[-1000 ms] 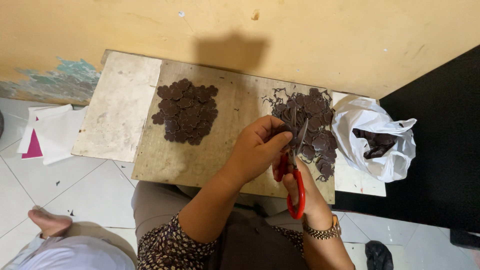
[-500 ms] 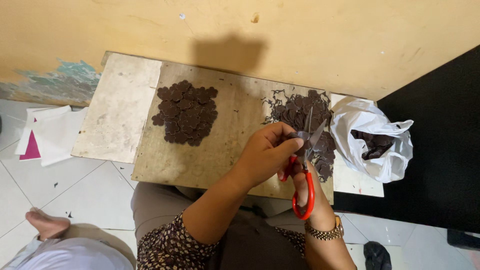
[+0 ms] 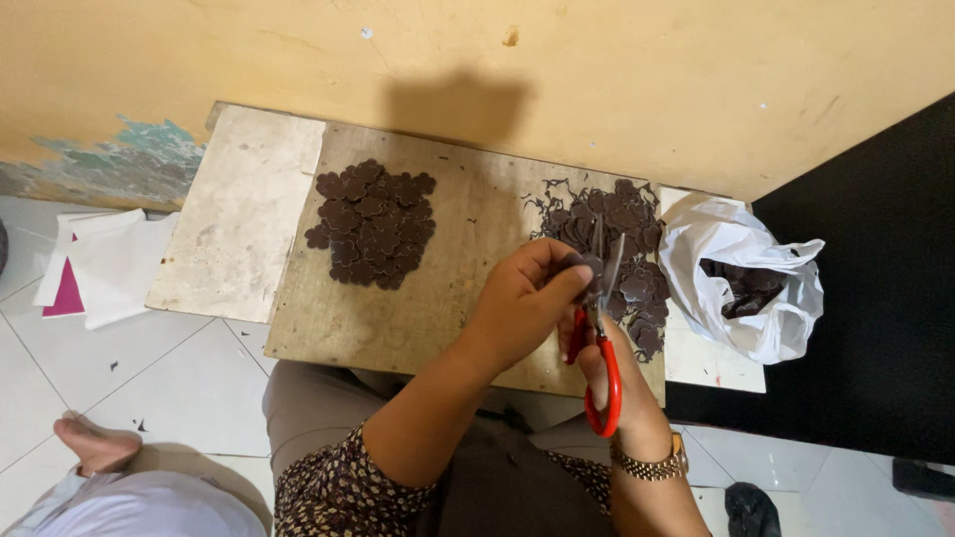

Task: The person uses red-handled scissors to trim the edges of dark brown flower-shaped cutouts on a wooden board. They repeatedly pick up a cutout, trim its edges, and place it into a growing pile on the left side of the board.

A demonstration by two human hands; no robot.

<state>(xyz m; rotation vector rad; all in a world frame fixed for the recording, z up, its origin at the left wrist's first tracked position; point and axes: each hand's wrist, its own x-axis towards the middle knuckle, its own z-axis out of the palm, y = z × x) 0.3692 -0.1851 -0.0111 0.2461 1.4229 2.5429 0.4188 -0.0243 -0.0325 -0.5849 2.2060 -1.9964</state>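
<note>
Nearest the camera, red-handled scissors are gripped in the right hand, fingers closed through the loops, with the blades parted and pointing away from the body. A small dark brown flower-shaped piece is pinched between the thumb and fingers of the left hand, just at the blades. Both hands are held above the near edge of the wooden board. Farther out, a neat heap of trimmed pieces is seen on the board's left, and a looser pile of untrimmed pieces and scraps on its right, beside a white plastic bag in which more are held. Judged by the piles, roughly half appears done. Compared with half a second ago, the scissors are raised slightly and the blades opened wider.
</note>
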